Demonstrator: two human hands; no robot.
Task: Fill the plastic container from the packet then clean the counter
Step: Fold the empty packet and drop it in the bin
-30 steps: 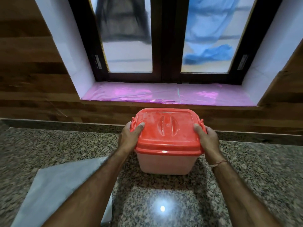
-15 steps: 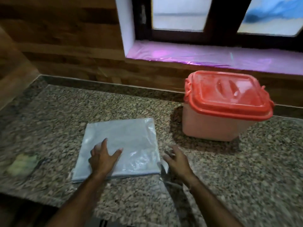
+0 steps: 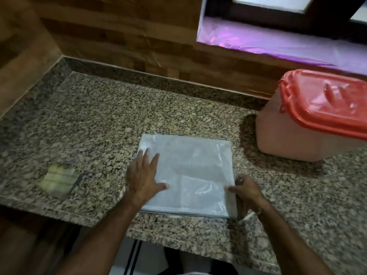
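Grey plastic packet (image 3: 190,167) lies flat near the granite counter's (image 3: 119,120) front edge. The left hand (image 3: 142,177) stays pressed on its left half, fingers straight and spread. The right hand (image 3: 247,192), open beside it half a second ago, now pinches its right edge, thumb on top. The plastic container (image 3: 288,135), red lid (image 3: 327,104) on, stands apart to the right.
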